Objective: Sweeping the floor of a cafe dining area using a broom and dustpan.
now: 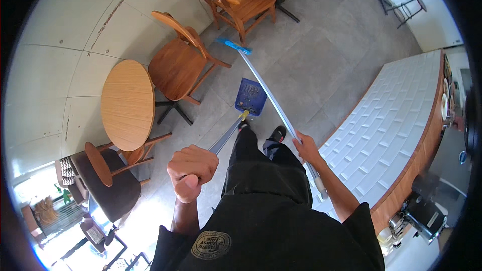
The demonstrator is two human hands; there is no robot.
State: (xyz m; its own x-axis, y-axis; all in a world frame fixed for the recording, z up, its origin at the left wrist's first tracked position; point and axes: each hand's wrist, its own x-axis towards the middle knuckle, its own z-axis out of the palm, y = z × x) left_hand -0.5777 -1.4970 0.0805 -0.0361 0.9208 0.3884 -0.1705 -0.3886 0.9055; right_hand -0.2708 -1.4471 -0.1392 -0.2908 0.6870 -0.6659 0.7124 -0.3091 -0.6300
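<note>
My left hand [192,170] is closed around the top of a long-handled dustpan, whose blue pan [250,96] rests on the floor ahead of my feet. Small bits of debris lie in the pan. In my right hand [306,147] is the pole of a broom [268,90], gripped partway along, with its pale end sticking out behind my wrist. The blue broom head [234,46] reaches the floor beyond the dustpan, near a wooden chair [181,65].
A round wooden table [128,105] and another chair [246,0] stand along the left wall. A dark-seated chair [105,183] is at lower left. On the right runs a white-tiled counter [381,130] with a wooden top. Grey tiled floor [321,65] spreads ahead.
</note>
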